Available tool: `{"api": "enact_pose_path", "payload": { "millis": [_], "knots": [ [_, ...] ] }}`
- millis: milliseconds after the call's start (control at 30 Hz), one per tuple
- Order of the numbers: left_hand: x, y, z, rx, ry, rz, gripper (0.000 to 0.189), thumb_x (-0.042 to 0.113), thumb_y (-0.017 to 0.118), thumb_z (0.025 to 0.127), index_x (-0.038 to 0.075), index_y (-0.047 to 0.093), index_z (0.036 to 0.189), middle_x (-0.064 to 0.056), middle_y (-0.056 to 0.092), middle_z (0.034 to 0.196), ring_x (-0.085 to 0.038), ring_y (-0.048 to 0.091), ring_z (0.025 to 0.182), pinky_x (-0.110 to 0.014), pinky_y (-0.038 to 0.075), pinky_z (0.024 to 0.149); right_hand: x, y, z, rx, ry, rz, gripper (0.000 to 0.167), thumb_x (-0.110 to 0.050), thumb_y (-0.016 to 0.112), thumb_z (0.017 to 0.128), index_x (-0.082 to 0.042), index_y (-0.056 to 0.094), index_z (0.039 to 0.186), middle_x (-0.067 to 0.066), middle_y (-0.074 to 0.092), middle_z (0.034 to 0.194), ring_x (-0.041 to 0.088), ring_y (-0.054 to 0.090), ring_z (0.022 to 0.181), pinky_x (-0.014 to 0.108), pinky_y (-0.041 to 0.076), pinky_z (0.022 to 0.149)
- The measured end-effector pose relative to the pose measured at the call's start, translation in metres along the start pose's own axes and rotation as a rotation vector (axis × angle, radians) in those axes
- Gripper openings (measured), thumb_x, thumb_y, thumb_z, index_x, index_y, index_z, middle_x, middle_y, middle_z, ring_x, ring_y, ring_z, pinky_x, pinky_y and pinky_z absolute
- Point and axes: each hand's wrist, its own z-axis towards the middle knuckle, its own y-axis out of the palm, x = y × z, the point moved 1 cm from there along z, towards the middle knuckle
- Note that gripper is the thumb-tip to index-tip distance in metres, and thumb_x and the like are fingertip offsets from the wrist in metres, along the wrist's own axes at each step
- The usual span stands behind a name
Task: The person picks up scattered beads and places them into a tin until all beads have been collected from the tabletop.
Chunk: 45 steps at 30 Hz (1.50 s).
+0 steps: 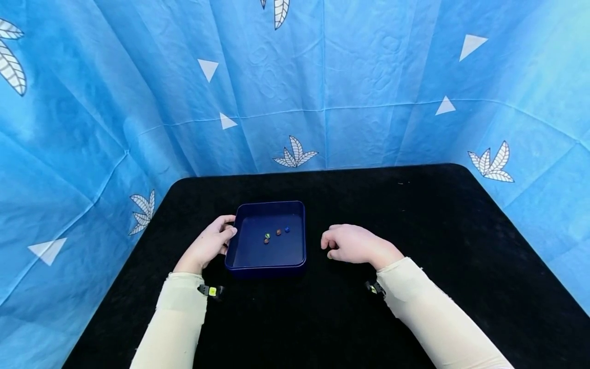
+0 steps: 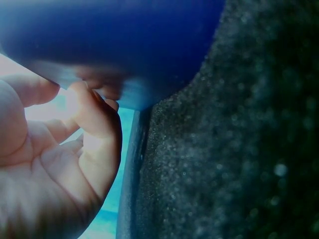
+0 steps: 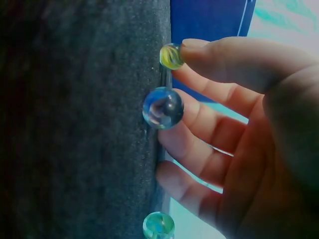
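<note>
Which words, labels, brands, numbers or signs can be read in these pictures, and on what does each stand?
None can be read.
Left wristband: any marks on its yellow patch are too small to read.
Right wristband: likewise too small.
Blue tray: no lettering visible.
Marbles: none visible.
Blue curtain: printed leaves and triangles, no legible lettering.

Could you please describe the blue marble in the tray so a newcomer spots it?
On the black table, find the blue tray the left hand touches. Inside are four marbles; ours is the only blue one, rightmost in the head view.
</note>
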Motion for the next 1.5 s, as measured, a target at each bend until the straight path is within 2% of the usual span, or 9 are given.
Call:
{"api": "enact_pose_path", "payload": {
  "millis": [100,200,500,700,867,1033,1167,1500],
  "knots": [
    [-0.011,-0.003,0.007,0.004,0.001,-0.004,0.05,0.013,0.045,0.107,-0.002,0.031,0.153,-0.029,0.047,0.124,-0.041,0.055,0.092,-0.042,0.054,0.066,0.0,0.001,0.0,-0.008,-0.005,-0.009,0.015,-0.02,0.077,0.087,-0.025,0.071,0.099,-0.011,0.057,0.094,0.007,0.055,0.083,0.034,0.049,0.08],
    [-0.016,-0.003,0.008,0.005,0.003,-0.004,0.05,0.016,0.046,0.107,0.002,0.032,0.153,-0.026,0.048,0.123,-0.036,0.056,0.09,-0.039,0.054,0.065,0.0,0.002,0.0,-0.014,-0.011,-0.006,0.015,-0.019,0.077,0.086,-0.026,0.071,0.097,-0.009,0.056,0.095,0.009,0.055,0.085,0.034,0.049,0.08],
    [-0.016,-0.003,0.008,0.005,0.011,0.004,0.05,0.019,0.048,0.107,0.003,0.034,0.152,-0.024,0.049,0.122,-0.033,0.057,0.089,-0.039,0.054,0.066,0.003,0.004,-0.001,-0.013,0.003,0.011,0.018,-0.015,0.076,0.083,-0.03,0.067,0.088,-0.009,0.055,0.092,0.01,0.052,0.082,0.032,0.047,0.076],
    [-0.016,-0.003,0.008,0.004,0.021,-0.001,0.05,0.017,0.048,0.107,0.002,0.033,0.152,-0.025,0.049,0.122,-0.033,0.057,0.087,-0.038,0.054,0.064,0.002,0.003,0.0,-0.012,0.007,0.018,0.017,-0.017,0.075,0.083,-0.031,0.066,0.087,-0.009,0.055,0.092,0.009,0.051,0.082,0.032,0.046,0.076],
    [-0.011,-0.003,0.007,-0.001,0.018,-0.006,0.05,0.014,0.046,0.107,-0.001,0.032,0.153,-0.028,0.048,0.122,-0.035,0.056,0.088,-0.038,0.053,0.063,0.002,0.001,0.0,-0.007,0.016,0.028,0.018,-0.019,0.075,0.085,-0.032,0.064,0.085,-0.01,0.055,0.091,0.009,0.051,0.081,0.031,0.045,0.075],
    [0.006,0.001,-0.003,-0.011,0.021,-0.018,0.048,0.009,0.045,0.105,-0.007,0.033,0.15,-0.034,0.046,0.12,-0.043,0.057,0.088,-0.037,0.054,0.063,0.003,0.002,0.0,-0.007,0.024,0.048,0.013,-0.021,0.074,0.088,-0.029,0.065,0.085,-0.01,0.056,0.091,0.008,0.052,0.08,0.031,0.046,0.074],
    [0.016,0.003,-0.01,-0.013,0.028,-0.021,0.048,0.008,0.045,0.105,-0.008,0.033,0.148,-0.034,0.046,0.12,-0.044,0.057,0.089,-0.036,0.054,0.063,0.002,0.002,0.0,-0.004,0.032,0.062,0.012,-0.021,0.074,0.089,-0.027,0.065,0.085,-0.009,0.056,0.09,0.009,0.052,0.079,0.032,0.046,0.074],
    [0.013,0.003,-0.01,-0.013,0.025,-0.014,0.049,0.01,0.045,0.106,-0.007,0.032,0.15,-0.033,0.046,0.121,-0.041,0.056,0.088,-0.036,0.053,0.064,0.001,0.002,-0.001,-0.01,0.037,0.06,0.013,-0.021,0.074,0.091,-0.028,0.064,0.085,-0.01,0.056,0.089,0.008,0.053,0.077,0.032,0.046,0.072]
  ]
}}
